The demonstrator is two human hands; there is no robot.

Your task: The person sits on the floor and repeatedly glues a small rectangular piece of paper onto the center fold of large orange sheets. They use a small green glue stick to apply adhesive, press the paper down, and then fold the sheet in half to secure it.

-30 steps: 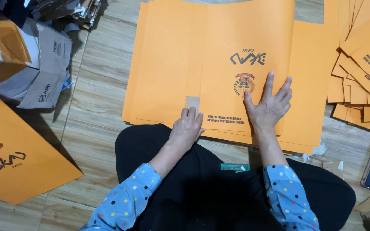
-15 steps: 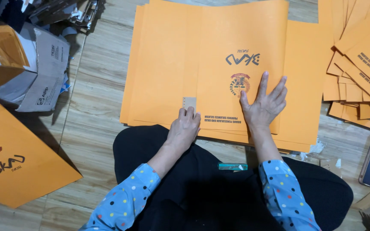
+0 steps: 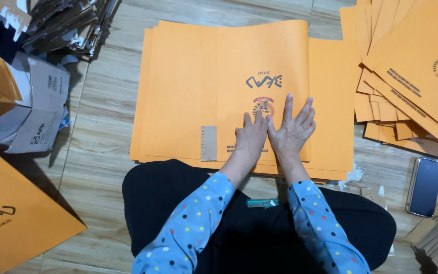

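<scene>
Two hands, left hand (image 3: pixel 251 138) and right hand (image 3: pixel 291 131), side by side, fingers spread flat, gripping nothing, on orange folded sheet (image 3: pixel 229 76); long axis seemingly crosswise; grey strip (image 3: pixel 208 143) nearer left

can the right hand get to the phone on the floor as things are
Probably yes. The right hand lies flat on the orange sheet; the phone sits uncovered on the floor to its right, nothing between them.

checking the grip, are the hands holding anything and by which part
Nothing is gripped: left hand and right hand press flat on the top orange sheet.
</scene>
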